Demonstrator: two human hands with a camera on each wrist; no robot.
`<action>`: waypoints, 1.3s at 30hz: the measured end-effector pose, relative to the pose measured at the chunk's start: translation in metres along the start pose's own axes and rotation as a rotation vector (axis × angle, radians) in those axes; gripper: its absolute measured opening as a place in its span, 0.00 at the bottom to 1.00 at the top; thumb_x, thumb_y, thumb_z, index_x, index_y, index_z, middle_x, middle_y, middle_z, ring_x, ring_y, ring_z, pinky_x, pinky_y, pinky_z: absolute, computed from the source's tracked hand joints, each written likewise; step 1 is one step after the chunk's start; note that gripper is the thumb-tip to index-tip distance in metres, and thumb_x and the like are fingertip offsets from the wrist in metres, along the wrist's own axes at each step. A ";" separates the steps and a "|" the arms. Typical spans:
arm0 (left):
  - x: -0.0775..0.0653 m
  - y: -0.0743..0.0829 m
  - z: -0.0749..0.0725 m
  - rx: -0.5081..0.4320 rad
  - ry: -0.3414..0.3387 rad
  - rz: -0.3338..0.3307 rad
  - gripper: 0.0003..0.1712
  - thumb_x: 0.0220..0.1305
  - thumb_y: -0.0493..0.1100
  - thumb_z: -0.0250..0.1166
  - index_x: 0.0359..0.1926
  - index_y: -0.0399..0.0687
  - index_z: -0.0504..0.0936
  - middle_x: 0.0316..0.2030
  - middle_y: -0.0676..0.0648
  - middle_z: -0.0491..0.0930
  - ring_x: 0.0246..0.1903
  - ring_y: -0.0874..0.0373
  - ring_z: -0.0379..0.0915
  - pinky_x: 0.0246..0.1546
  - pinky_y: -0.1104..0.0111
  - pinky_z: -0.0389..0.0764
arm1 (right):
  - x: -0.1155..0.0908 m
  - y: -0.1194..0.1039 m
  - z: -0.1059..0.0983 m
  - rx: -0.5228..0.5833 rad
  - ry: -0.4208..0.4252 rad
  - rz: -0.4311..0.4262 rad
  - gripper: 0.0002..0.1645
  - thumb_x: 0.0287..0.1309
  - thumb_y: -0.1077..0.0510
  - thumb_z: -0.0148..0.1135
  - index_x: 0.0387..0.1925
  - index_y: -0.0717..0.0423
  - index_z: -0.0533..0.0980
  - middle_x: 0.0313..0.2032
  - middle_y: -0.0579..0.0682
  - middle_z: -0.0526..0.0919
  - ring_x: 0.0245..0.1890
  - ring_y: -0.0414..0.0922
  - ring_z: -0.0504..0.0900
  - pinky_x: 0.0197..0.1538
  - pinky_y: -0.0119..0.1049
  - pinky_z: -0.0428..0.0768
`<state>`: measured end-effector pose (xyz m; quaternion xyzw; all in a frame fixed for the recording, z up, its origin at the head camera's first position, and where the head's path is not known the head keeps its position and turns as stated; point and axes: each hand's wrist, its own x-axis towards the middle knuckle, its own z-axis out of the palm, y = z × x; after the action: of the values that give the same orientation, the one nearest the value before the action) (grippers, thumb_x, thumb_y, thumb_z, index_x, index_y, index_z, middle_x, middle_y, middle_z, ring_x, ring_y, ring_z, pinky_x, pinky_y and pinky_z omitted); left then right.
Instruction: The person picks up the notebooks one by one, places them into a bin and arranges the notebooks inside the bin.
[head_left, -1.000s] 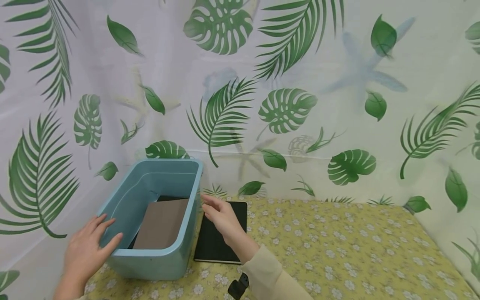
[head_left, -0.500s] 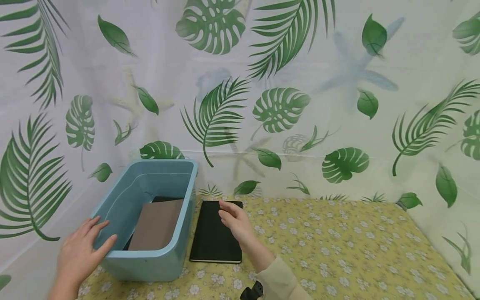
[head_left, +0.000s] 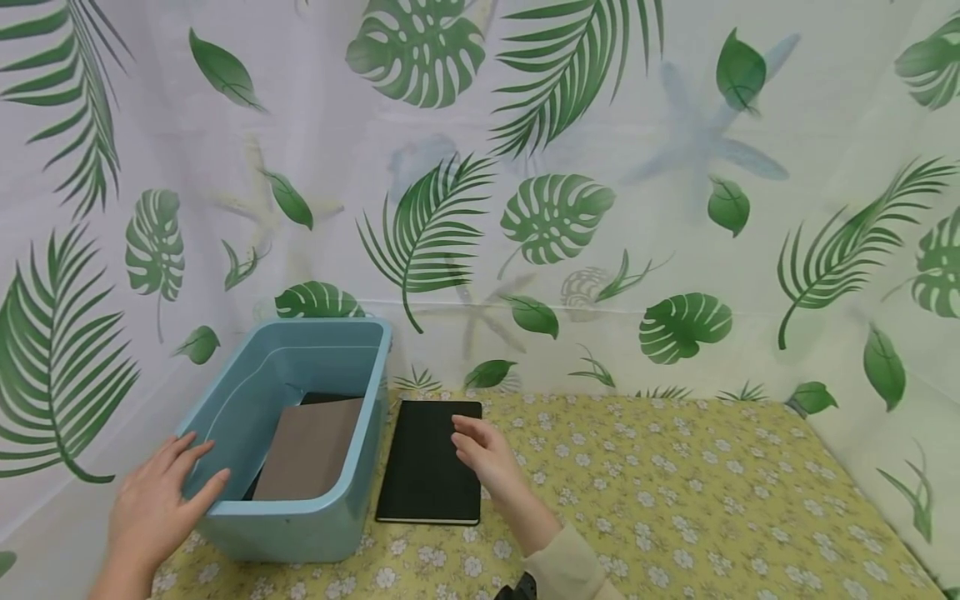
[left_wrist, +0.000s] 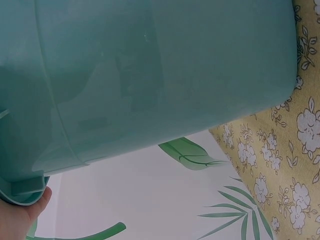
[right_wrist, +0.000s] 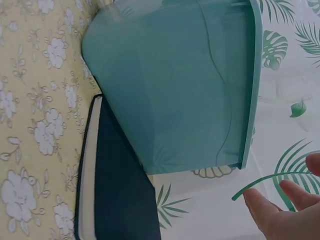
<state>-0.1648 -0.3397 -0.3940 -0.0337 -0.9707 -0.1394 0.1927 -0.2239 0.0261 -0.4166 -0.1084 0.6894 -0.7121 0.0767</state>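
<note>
A blue plastic bin (head_left: 281, 525) stands at the left of the table. My left hand (head_left: 156, 504) rests on its near left rim with the fingers spread; in the left wrist view only a bit of that hand (left_wrist: 22, 212) shows at the rim's lip. Inside the bin lies a brown-grey notebook (head_left: 309, 450) over a dark one (head_left: 330, 398). Right of the bin, a black hardcover notebook (head_left: 427, 462) lies flat on the table. My right hand (head_left: 491, 457) hovers over its right edge, fingers loosely bent and holding nothing; in the right wrist view the fingers (right_wrist: 262, 207) show apart from the bin.
A yellow floral cloth (head_left: 675, 483) covers the table and stretches to the right. Behind and at the left hangs a white curtain (head_left: 570, 333) printed with green leaves. A black strap (head_left: 517, 588) shows at the right wrist.
My right hand has moved right, from beside the bin's right wall to the black notebook's right edge. The left hand stays on the rim. The head view has shifted slightly right.
</note>
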 end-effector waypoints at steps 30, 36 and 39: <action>-0.001 -0.001 0.001 0.000 -0.024 -0.008 0.32 0.58 0.59 0.54 0.50 0.35 0.73 0.52 0.29 0.64 0.53 0.33 0.56 0.43 0.40 0.59 | -0.009 0.061 -0.024 -0.026 0.104 0.102 0.27 0.63 0.57 0.48 0.58 0.72 0.60 0.56 0.68 0.62 0.56 0.60 0.64 0.54 0.45 0.69; -0.001 -0.001 0.001 0.001 -0.017 -0.005 0.32 0.58 0.59 0.55 0.49 0.35 0.73 0.52 0.29 0.64 0.53 0.33 0.56 0.43 0.40 0.59 | -0.006 0.072 -0.030 -0.042 0.134 0.154 0.28 0.63 0.57 0.47 0.58 0.72 0.60 0.55 0.68 0.64 0.55 0.60 0.65 0.52 0.48 0.69; -0.001 -0.001 0.001 -0.002 -0.016 -0.009 0.32 0.58 0.59 0.55 0.50 0.35 0.73 0.53 0.29 0.64 0.53 0.34 0.56 0.43 0.40 0.59 | -0.006 0.075 -0.033 -0.046 0.134 0.178 0.28 0.63 0.56 0.47 0.58 0.72 0.60 0.55 0.68 0.64 0.55 0.60 0.65 0.51 0.48 0.70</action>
<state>-0.1645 -0.3404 -0.3951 -0.0305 -0.9723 -0.1411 0.1841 -0.2299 0.0562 -0.4925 -0.0006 0.7160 -0.6922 0.0910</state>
